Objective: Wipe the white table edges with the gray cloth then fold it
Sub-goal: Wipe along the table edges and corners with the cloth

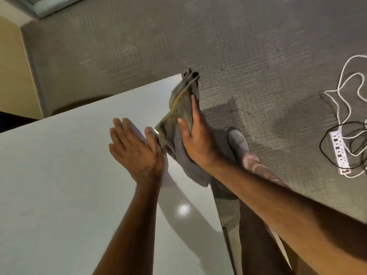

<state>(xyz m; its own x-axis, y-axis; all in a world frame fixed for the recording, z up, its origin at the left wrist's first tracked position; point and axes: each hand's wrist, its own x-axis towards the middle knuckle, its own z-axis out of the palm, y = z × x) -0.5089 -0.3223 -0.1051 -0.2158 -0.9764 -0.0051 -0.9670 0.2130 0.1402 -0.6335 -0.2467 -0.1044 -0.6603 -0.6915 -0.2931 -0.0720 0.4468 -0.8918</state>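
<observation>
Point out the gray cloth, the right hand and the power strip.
gray cloth [181, 103]: head view, upper folds.
right hand [196, 139]: head view, back of hand.
power strip [339, 151]: head view, white casing's middle.

Your gray woven cloth with a yellow-stitched hem [179, 100] lies bunched in loose folds under your right hand [196, 139], draped over the side edge of the smooth, glossy white rectangular table [69, 175]; its far end pokes out beyond your fingertips, close to the table's far corner; its near end trails back past your wrist; its hemmed corner meets the thumb of your left hand [135, 151], flat on the tabletop.
</observation>
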